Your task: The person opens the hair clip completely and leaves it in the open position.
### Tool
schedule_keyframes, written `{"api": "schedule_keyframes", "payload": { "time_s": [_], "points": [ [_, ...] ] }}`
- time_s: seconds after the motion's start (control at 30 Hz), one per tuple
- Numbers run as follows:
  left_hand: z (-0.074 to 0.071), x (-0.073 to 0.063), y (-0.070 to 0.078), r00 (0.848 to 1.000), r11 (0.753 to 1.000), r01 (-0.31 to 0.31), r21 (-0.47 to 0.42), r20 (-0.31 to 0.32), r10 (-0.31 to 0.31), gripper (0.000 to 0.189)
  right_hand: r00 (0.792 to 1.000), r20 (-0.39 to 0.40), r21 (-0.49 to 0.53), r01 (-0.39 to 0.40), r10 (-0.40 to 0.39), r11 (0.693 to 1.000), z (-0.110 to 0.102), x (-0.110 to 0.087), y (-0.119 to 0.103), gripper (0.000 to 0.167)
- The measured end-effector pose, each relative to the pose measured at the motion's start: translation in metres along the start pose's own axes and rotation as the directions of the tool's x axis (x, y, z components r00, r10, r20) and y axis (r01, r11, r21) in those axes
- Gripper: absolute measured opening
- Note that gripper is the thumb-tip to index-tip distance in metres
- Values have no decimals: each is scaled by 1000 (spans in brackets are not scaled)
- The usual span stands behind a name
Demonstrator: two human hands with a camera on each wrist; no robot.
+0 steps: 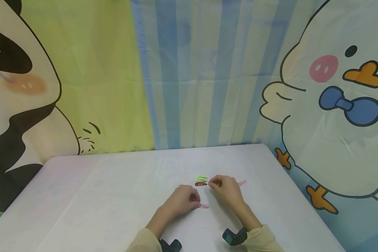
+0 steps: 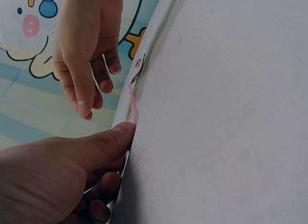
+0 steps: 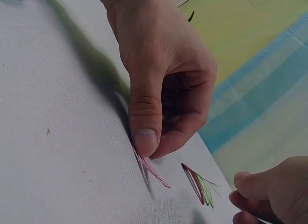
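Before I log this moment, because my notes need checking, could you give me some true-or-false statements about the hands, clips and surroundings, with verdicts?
1. The left hand pinches a pink clip. True.
2. The right hand grips the green clips. False: they lie on the table, apart from its fingers.
3. In the head view, the green clips lie just beyond the dark red clip. True.
4. Both sleeves are black. False: they are beige.
5. The curtain has blue stripes. True.
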State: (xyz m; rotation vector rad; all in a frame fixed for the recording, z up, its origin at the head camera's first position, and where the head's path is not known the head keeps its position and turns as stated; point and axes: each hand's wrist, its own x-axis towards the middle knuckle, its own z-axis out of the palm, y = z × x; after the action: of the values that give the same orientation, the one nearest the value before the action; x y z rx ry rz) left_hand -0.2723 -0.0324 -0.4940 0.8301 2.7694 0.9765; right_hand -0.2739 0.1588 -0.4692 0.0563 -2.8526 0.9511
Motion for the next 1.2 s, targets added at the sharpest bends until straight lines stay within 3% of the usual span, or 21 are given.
{"api": "schedule_keyframes", "payload": {
  "time_s": [0.17,0.3,0.47,0.73,1.0,1.2],
  "points": [
    [0,1,-1,1000,1000,-13,13,-15,13,7,1000,26,-8,5,-5,1000,1,-2,0,5],
    [-1,0,1,1000,1000,-5,21,-2,5,8,995,90,-33,39,-36,999,-1,-6,-1,5],
    [-2,-1,2,1000,999,-5,37,15,4,9,980,187,-55,85,-73,995,-2,-11,-3,5],
    [-2,0,5,1000,999,-1,38,14,0,8,953,295,-85,93,-64,992,-1,-16,-5,7],
    [0,-2,6,998,998,55,32,11,-55,8,932,345,-28,128,-110,991,-3,-18,-5,6],
    [1,-2,4,999,998,51,24,-6,-51,8,914,386,21,127,-125,992,-3,-17,-5,7]
  ]
}}
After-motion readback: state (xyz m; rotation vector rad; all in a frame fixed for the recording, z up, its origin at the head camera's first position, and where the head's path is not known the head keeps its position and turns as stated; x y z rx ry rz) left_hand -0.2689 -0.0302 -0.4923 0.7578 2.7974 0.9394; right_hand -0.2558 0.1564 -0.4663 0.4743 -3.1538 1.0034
